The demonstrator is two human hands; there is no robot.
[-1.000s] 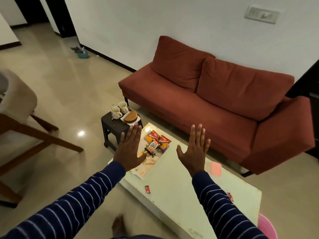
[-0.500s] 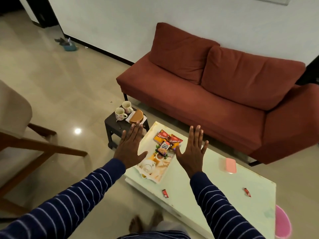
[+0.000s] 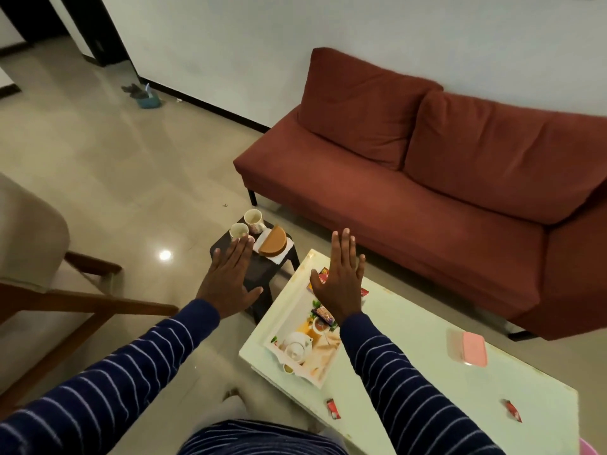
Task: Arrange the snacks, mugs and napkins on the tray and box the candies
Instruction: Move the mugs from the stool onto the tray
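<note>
Both hands out flat, palms down, fingers straight & together, nothing held in either. Left hand hangs over the small dark stool, w/ fingertips just short of the nearer mug; 2nd mug sits right behind that one. On the stool just right of the mugs: white napkins w/ a brown half-round holder on top. Right hand hovers above the far end of the tray, which lies on the white coffee table at its stool-side end. Snack packets lie on the tray, mostly hidden under that hand, edges poking out either side. Pink box is on the table well right of the tray. Two red candies on the table's near edge: one just below the tray, other far to the right.
</note>
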